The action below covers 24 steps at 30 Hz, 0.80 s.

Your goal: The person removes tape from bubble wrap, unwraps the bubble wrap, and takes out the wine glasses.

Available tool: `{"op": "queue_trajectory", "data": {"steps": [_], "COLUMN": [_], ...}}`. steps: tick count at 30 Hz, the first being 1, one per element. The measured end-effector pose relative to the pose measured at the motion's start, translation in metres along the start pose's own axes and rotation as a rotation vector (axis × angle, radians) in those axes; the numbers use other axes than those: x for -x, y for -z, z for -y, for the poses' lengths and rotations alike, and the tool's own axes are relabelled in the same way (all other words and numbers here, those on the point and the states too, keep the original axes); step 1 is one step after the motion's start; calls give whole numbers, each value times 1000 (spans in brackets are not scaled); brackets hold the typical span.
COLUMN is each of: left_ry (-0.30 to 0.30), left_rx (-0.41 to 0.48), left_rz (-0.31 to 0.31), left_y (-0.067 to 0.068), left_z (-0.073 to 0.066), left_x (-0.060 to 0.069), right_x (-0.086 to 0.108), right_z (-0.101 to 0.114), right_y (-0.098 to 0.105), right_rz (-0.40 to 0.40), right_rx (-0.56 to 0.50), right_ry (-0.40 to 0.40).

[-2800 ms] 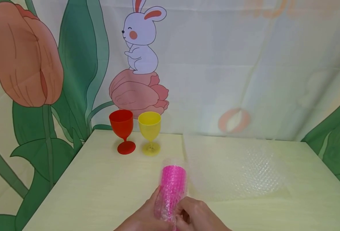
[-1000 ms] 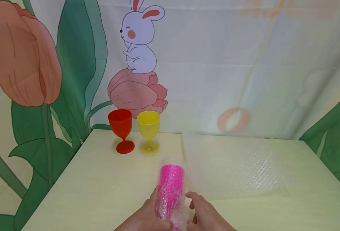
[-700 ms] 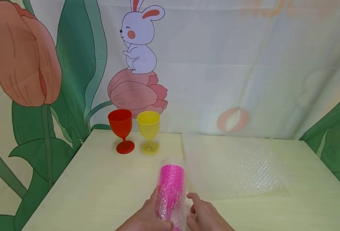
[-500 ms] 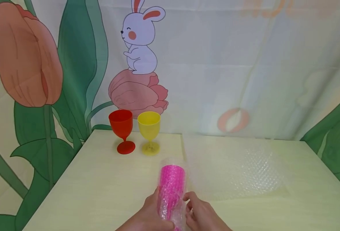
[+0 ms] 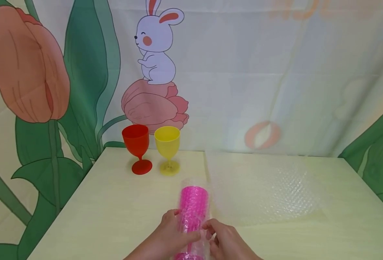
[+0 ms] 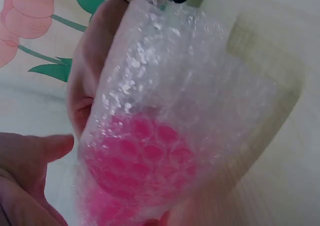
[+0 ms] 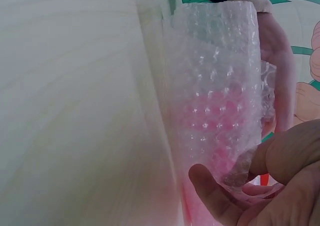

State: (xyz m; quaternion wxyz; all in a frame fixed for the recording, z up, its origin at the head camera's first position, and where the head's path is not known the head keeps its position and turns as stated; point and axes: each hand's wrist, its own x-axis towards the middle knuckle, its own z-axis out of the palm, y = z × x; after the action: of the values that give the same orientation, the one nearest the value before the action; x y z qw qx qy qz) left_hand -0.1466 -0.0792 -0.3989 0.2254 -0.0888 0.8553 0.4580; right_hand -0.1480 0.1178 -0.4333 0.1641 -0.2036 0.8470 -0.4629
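A pink goblet [image 5: 194, 198] lies inside a roll of bubble wrap [image 5: 192, 224], its bowl pointing away and its pink foot showing at the bottom edge. My left hand [image 5: 170, 233] grips the roll from the left, thumb laid across the middle. On the right side, my right hand [image 5: 227, 238] has curled fingers at the wrap's loose edge. In the right wrist view, one finger of that hand shows through the film [image 7: 240, 171], with the thumb in front. Wrap extends beyond the goblet's rim in the left wrist view.
A red goblet [image 5: 136, 142] and a yellow goblet [image 5: 167, 142] stand upright at the back left of the table [image 5: 113, 206]. Flat bubble wrap sheeting [image 5: 269, 195] covers part of the right side. A printed cloth [image 5: 227, 72] hangs behind the table.
My right hand was slightly apart from the roll and has come back against its right edge. The left thumb has moved up across the roll, and more of the pink foot shows.
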Motion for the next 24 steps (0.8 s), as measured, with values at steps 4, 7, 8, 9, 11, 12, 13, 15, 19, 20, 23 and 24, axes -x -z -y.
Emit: {"op": "queue_trajectory", "data": {"steps": [4, 7, 8, 9, 11, 12, 13, 15, 19, 20, 23, 24], "left_ry": [4, 8, 6, -3, -32, -32, -34, -41, -1, -4, -13, -20], "left_rx": [16, 14, 14, 11, 2, 5, 6, -5, -44, -58, -91, -98], "left_rz": [-54, -75, -83, -90, -109, -113, -113, -112, -103, -105, -117, -119], "left_y": [-3, -5, -5, -6, -6, -6, -7, -8, -11, -12, -13, -13], "left_z": [-2, -1, 0, 1, 2, 2, 2, 1, -2, -2, -3, -3], "left_x": [-6, -13, -15, -16, -18, -19, -19, -20, -21, -21, -21, -21], "right_x": [-1, -1, -1, -1, -1, -2, -2, -2, -5, -6, -10, -12], "right_z": [1, 1, 0, 0, -1, -2, -3, -3, -3, -3, -2, -1], "right_y": [0, -1, 0, 0, 0, 0, 0, -1, -4, -4, -5, -5], "right_rz": [-1, -3, 0, -2, -4, -7, -17, -41, -94, -107, -137, -149], "right_rx": [-2, 0, -8, -8, -4, 0, 13, 41, 78, 85, 97, 112], "right_ry": [19, 37, 38, 41, 40, 44, 56, 72, 89, 90, 65, 61]}}
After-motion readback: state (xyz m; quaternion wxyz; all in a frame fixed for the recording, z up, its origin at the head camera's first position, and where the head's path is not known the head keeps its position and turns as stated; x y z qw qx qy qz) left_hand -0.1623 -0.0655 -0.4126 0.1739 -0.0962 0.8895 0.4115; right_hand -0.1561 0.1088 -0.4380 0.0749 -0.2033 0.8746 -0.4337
